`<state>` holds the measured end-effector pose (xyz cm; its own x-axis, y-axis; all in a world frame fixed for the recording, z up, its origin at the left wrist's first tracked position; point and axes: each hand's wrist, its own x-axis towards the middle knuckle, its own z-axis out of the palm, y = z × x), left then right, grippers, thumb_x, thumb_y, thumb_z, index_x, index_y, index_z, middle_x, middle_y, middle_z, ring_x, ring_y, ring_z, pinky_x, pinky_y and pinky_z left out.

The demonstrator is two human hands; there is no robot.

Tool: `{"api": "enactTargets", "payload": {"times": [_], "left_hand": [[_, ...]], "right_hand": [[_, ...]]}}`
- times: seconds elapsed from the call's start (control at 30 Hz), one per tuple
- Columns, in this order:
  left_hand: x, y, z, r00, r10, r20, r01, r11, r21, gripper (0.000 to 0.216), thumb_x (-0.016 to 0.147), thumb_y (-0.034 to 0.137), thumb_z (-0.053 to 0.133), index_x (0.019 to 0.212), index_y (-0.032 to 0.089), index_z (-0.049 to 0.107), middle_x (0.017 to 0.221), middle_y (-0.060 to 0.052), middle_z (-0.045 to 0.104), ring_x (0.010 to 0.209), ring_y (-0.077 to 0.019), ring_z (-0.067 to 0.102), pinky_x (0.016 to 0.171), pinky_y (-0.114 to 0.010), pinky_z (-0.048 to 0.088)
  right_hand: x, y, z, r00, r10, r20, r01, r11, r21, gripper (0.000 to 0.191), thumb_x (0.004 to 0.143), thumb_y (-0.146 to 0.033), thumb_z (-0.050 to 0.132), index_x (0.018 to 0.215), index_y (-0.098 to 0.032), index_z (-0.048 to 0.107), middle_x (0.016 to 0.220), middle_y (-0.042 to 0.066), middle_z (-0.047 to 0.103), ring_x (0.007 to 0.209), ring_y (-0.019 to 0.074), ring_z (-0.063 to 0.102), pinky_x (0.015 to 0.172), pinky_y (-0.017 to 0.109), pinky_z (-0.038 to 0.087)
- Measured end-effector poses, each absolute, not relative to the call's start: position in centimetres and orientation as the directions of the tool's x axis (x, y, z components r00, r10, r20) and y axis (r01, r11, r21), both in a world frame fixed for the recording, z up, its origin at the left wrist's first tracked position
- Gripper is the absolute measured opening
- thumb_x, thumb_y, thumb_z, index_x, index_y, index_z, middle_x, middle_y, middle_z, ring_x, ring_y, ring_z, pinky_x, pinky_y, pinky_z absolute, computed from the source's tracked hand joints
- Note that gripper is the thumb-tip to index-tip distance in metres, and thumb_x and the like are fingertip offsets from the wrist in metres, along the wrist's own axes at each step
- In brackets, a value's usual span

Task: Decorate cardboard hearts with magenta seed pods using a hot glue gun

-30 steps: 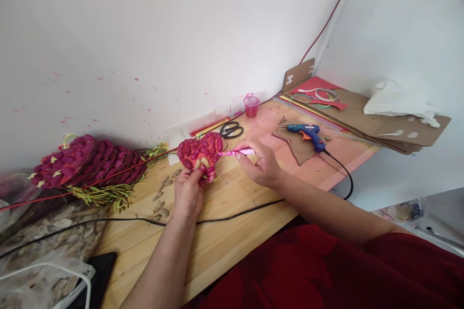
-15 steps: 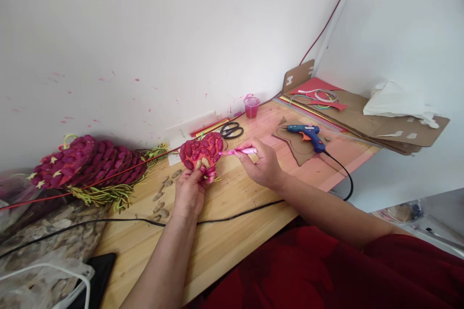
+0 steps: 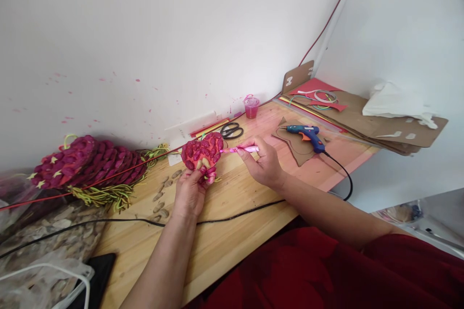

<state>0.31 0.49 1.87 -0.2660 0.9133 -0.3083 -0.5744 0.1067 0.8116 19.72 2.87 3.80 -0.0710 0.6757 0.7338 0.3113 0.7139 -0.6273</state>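
My left hand grips the lower edge of a craft piece covered in peanut shells, held up above the table. Most of its shells are painted magenta, while a couple near my thumb are bare tan. Pinched in my right hand is a paintbrush with a pink-stained handle, its tip at the piece's right edge. I cannot tell whether the bristles touch it. A cup of magenta paint stands by the wall, behind the brush.
Black scissors lie behind the craft piece. A blue glue gun rests on cut cardboard, its black cord crossing the table. Loose peanuts lie at left, near a stack of magenta pieces and a bag of peanuts.
The brush and my right hand have shifted slightly right. The craft piece has moved a little to the right in my left hand.
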Motion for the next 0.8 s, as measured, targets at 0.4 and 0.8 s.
{"api": "enactTargets", "payload": {"times": [0.4,0.8], "left_hand": [[0.67,0.05,1.87,-0.307,0.944,-0.121,-0.451,-0.032,0.892,0.042,0.047,0.027,0.092,0.08,0.013,0.069,0.069,-0.002,0.072,0.054,-0.0135,0.065,0.052,-0.024,0.057],[0.65,0.05,2.04,-0.315,0.941,-0.128,-0.443,-0.026,0.896,0.044,0.046,0.03,0.092,0.078,0.013,0.067,0.068,-0.002,0.071,0.055,-0.0131,0.065,0.054,-0.024,0.055]], "right_hand": [[19.76,2.97,3.72,-0.068,0.686,0.725,0.317,0.704,-0.636,0.005,0.091,-0.023,0.061,0.088,-0.02,0.058,0.079,0.002,0.066,0.07,0.0136,0.062,0.064,0.025,0.048],[19.75,2.8,3.82,-0.06,0.707,0.704,0.323,0.681,-0.657,0.006,0.091,-0.026,0.059,0.087,-0.02,0.058,0.08,0.002,0.068,0.07,0.0145,0.063,0.065,0.027,0.049]]}}
